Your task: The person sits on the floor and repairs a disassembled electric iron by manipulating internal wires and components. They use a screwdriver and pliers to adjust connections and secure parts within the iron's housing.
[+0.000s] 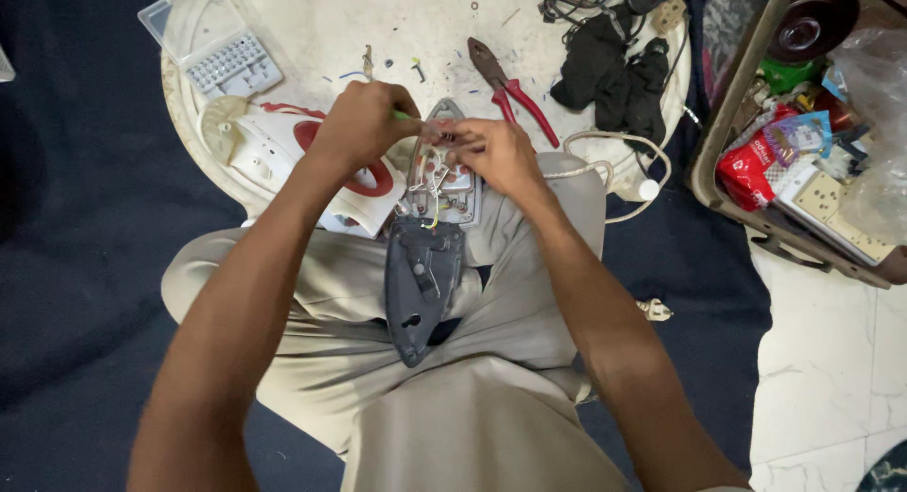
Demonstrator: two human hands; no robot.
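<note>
While a clear parts box [213, 39] sat far left on the round desk [321, 29], the iron's white and red cover [312, 171] lay off beside it. The left hand [364, 124] gripped a green tool. The open iron [430, 237] rested on the lap, wires showing. The right hand [496, 152] pinched a wire there. Red pliers [515, 91] lay unused. The cover was not back on yet.

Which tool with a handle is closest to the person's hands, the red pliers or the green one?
The green-handled screwdriver: the left hand grips it. The red-handled pliers lie apart on the round table.
</note>
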